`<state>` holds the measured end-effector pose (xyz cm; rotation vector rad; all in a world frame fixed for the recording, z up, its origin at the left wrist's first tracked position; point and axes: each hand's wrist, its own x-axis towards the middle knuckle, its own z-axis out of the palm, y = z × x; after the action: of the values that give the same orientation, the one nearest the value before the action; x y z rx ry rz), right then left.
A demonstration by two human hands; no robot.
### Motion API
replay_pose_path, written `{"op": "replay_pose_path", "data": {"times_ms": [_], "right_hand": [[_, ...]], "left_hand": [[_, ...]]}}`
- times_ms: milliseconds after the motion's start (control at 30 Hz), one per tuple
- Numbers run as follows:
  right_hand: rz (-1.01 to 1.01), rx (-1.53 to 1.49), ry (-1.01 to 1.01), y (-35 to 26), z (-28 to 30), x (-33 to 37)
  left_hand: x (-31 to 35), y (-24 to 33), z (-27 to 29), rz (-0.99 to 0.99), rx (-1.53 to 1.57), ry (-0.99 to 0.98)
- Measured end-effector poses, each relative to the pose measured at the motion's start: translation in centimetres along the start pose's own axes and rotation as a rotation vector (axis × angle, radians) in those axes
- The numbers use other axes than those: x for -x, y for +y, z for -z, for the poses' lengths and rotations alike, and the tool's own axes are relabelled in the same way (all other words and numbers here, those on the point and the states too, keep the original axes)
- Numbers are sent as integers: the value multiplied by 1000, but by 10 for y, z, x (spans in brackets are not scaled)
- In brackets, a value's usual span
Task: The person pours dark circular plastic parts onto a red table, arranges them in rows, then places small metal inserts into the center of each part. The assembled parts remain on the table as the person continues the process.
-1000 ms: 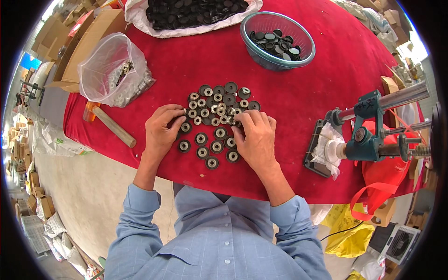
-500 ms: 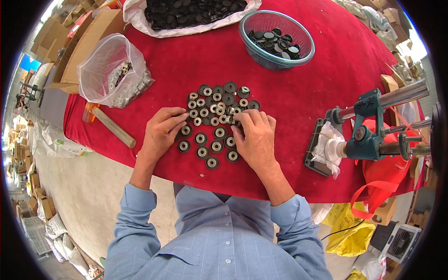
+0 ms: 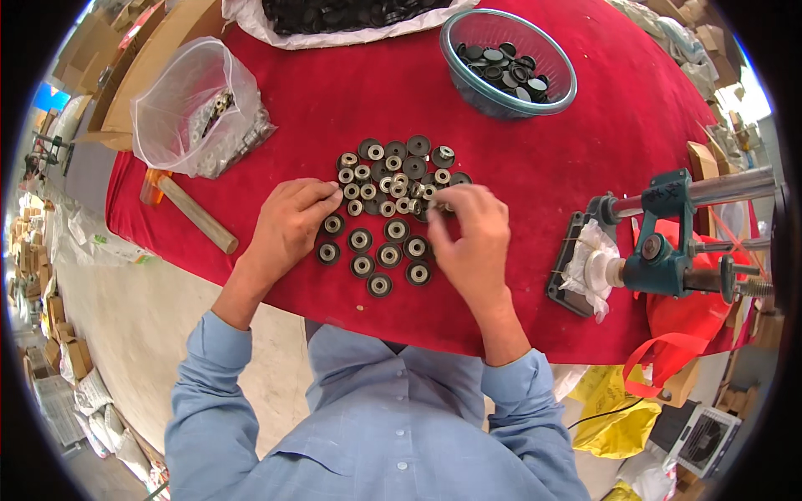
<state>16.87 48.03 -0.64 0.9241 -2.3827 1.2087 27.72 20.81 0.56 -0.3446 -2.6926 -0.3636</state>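
On the red cloth lies a cluster of small metal ring-shaped bearings [image 3: 368, 191] among round black caps [image 3: 415, 167]. Nearer me, several black caps with metal rings seated in them [image 3: 388, 255] are spread in loose rows. My left hand [image 3: 291, 221] rests at the cluster's left edge, thumb and fingertips pressed together; anything between them is hidden. At the right edge of the cluster is my right hand [image 3: 476, 234], thumb and forefinger close to the rings. Motion smears its fingers, so a grip cannot be made out.
A hammer [image 3: 196, 213] lies at left by a clear plastic bag [image 3: 199, 113] of metal parts. At the back are a white sack [image 3: 368, 36] of black caps and a clear bowl [image 3: 455, 71] with more. A green hand press [image 3: 660, 242] stands at right.
My right hand has shifted right and slightly away from the ring cluster, its fingers now blurred. My left hand stays nearly in place at the left edge. The whole view has tilted slightly.
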Motion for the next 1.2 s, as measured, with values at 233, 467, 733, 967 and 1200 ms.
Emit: {"op": "replay_pose_path", "data": {"times_ms": [233,467,733,967,1200], "right_hand": [[-224,-46,120,31,34,-10],[-56,-78,57,34,13,-14],[8,-20,-4,41,0,-15],[70,25,10,43,-3,-17],[102,162,-38,39,1,-8]], "left_hand": [[8,5,-2,110,84,17],[4,6,0,220,231,24],[0,30,1,380,398,218],[-5,44,-3,297,229,124],[-7,41,-9,297,174,74]]}}
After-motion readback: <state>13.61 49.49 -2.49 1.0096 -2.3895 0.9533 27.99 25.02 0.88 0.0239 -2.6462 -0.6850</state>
